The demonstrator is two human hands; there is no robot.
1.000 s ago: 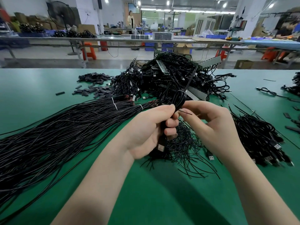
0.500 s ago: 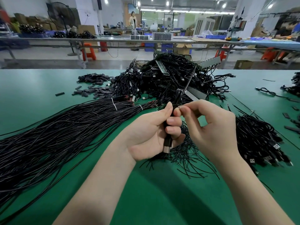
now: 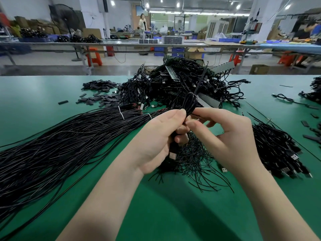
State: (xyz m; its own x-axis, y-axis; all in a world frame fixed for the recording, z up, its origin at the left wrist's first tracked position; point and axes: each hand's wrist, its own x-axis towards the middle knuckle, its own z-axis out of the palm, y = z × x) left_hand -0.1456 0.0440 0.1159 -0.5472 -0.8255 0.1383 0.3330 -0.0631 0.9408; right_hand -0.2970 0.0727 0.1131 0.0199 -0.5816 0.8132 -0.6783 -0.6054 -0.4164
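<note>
Now the right hand (image 3: 231, 136) has brought its fingers in to pinch the neck of the folded cable (image 3: 188, 106), clamped upright above the tie heap (image 3: 196, 159) by the left hand (image 3: 156, 140), so binding seems underway

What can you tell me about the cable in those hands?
The cable is thin, black, glossy plastic, folded into a tight bundle. Its loop end sticks up; a plug with a silvery tip hangs below. The left hand grips its middle, the right hand pinches it under the loop, above the green table.
</note>
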